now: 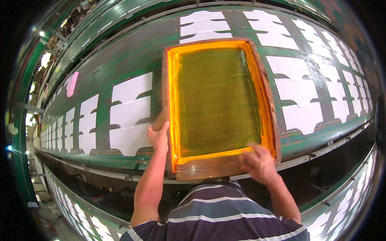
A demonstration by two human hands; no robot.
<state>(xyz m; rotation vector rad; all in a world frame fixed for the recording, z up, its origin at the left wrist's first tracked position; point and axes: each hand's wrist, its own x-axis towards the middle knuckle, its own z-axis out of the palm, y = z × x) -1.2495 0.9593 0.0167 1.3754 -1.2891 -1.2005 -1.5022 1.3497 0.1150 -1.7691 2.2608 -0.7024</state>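
A screen printing frame (201, 170) lies on the green table in front of me. It has brown wooden sides, an orange-yellow inner border and an olive-green mesh (217, 104) with faint dotted rows. My left hand (159, 135) is closed on its left side, thumb up, beside a brown wooden piece (161, 117) sticking out there. Over the near right corner of the frame is my right hand (260, 162), its fingers bent and smeared by motion. Whether it touches the wood or holds anything cannot be made out.
White cut pieces (130, 110) lie in columns on the long green table (104, 156), left of the frame, with more white pieces (295, 90) to the right and beyond. A pink item (72, 84) lies at the far left. A metal rail (313, 154) runs along the near edge.
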